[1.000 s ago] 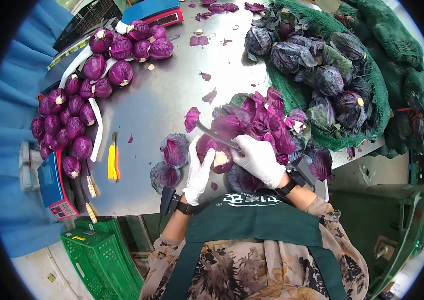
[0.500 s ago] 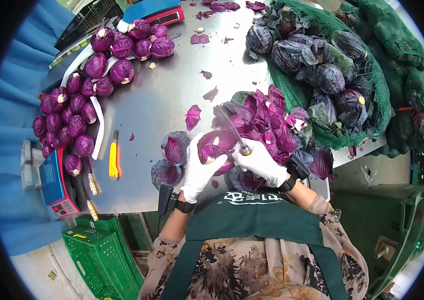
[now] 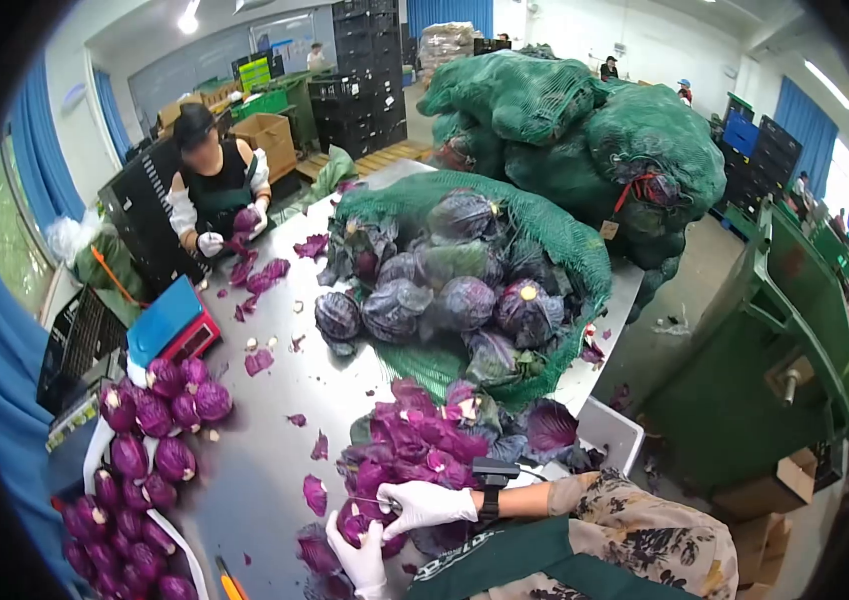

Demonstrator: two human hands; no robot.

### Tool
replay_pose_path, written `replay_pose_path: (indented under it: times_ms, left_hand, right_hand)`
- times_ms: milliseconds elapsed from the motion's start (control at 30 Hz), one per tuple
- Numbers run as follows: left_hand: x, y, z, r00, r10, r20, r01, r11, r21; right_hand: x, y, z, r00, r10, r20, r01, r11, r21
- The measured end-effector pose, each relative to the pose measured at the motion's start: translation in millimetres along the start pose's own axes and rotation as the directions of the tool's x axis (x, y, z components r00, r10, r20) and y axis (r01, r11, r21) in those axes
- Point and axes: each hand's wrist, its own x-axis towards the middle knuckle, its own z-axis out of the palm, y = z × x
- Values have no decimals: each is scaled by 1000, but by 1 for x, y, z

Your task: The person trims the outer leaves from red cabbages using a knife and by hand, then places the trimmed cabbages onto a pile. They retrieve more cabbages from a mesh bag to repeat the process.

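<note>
My left hand (image 3: 357,558), in a white glove, is closed around a purple cabbage (image 3: 353,522) low in the view. My right hand (image 3: 427,507), also gloved, grips a knife (image 3: 367,499), its thin blade lying over the top of the cabbage. Just beyond both hands rises a heap of loose purple leaves (image 3: 415,440). Darker outer leaves (image 3: 320,548) lie by my left hand.
An open green net sack (image 3: 585,270) of untrimmed cabbages stands beyond the leaves. Trimmed cabbages (image 3: 130,455) are piled left, near a blue-topped scale (image 3: 167,318). Across the table a person (image 3: 220,190) holds a cabbage. Full net sacks (image 3: 655,140) stack behind.
My view has swung up and to the right, bringing the room and the other person into sight. The knife blade now lies lower across the cabbage; both hands keep their holds.
</note>
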Motion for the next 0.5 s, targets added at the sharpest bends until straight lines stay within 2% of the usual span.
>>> replay_pose_path:
  times_ms: [100,133,200,233,267,300,400,467,500]
  left_hand:
    - [1,10,-3,994,-103,44,108,982,-155]
    - [1,6,-2,995,-97,26,100,981,-167]
    - [1,5,-1,987,-152,48,159,957,-242]
    - [1,5,0,988,-149,50,157,958,-242]
    - [0,7,-1,996,-89,27,92,990,-109]
    - [0,8,0,1000,-26,11,26,999,26]
    - [-1,8,0,999,-39,19,41,997,-60]
    - [-5,12,-3,998,-62,34,65,994,-92]
    - [-7,12,-4,995,-89,51,94,988,-122]
  right_hand:
    - [4,8,-1,1000,17,21,-19,996,90]
    - [5,8,-2,999,30,26,-33,992,119]
    - [3,5,2,996,-69,-51,66,997,-48]
    - [1,3,5,997,-58,-57,50,989,-142]
    - [0,-2,6,997,-48,-64,32,972,-233]
    - [0,-4,5,997,-51,-66,34,972,-234]
    - [-1,-2,5,997,-61,-51,43,955,-292]
    - [1,8,-1,981,-194,10,193,963,-191]
    - [1,10,-1,981,-196,9,194,962,-192]
